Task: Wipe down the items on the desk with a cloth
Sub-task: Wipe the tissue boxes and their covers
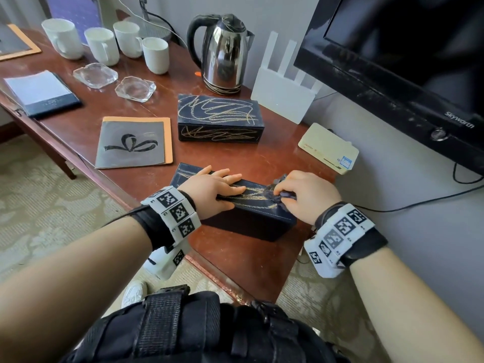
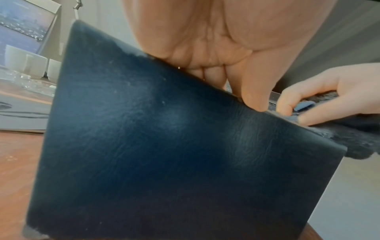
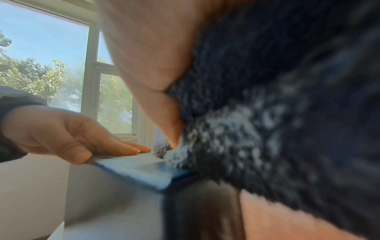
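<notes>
Grey wall (image 1: pixel 392 205), patterned carpet (image 1: pixel 39 205), sunlit window (image 3: pixel 51 48)

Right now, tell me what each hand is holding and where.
The right hand grips a bunched dark cloth on the near box's top. The left hand holds nothing; it presses flat on the box's top.

The left hand (image 1: pixel 212 188) lay flat on the near dark box (image 1: pixel 251 218), fingers straight. The right hand (image 1: pixel 309 195) pressed a bunched dark cloth (image 1: pixel 284 192) on the box's scribbled top, right of the left hand.
</notes>
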Available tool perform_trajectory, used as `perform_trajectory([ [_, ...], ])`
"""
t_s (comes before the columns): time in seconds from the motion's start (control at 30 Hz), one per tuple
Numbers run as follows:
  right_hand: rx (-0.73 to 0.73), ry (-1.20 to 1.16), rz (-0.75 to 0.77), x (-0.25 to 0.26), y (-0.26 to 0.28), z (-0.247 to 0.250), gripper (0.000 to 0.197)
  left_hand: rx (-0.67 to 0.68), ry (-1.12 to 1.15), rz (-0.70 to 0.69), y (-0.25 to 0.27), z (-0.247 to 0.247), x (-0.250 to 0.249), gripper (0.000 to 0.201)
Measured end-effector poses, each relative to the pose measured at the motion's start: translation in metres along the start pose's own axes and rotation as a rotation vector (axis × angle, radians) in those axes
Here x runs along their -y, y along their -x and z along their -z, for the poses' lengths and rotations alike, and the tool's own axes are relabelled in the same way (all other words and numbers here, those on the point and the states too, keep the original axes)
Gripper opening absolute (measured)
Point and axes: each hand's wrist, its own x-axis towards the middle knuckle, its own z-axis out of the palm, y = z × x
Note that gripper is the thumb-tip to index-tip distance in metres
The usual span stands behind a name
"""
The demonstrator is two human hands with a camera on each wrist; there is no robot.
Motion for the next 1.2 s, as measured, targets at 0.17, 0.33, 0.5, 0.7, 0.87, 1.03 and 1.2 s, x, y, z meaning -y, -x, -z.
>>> perform_trajectory([
  [0.17, -0.037, -0.1, -0.067, 0.009, -0.009, -0.009, 0.022, -0.021, 0.046, 0.002, -0.001, -0.001, 0.001, 0.048],
  [0.33, -0.047, -0.088, -0.18, -0.009, 0.008, -0.007, 0.021, -0.037, 0.066, 0.006, -0.001, -0.001, 0.002, 0.048],
  [0.5, -0.002, -0.066, 0.107, 0.014, 0.023, -0.009, 0.026, -0.025, 0.043, 0.003, 0.0, 0.0, 0.0, 0.048],
  [0.7, -0.05, -0.092, -0.155, 0.008, -0.012, -0.005, 0.023, -0.041, 0.062, -0.004, -0.001, 0.001, 0.001, 0.046],
  [0.87, -0.074, 0.039, -0.007, 0.032, 0.009, -0.013, 0.024, -0.063, 0.096, -0.004, -0.001, -0.002, 0.003, 0.046],
  [1.03, -0.006, -0.024, 0.011, 0.029, 0.006, -0.008, 0.025, -0.086, 0.088, -0.009, 0.001, -0.003, 0.002, 0.045],
  [1.2, -0.098, 0.062, -0.146, 0.04, -0.022, -0.008, 0.022, -0.097, 0.137, 0.004, 0.0, -0.002, 0.003, 0.046],
])
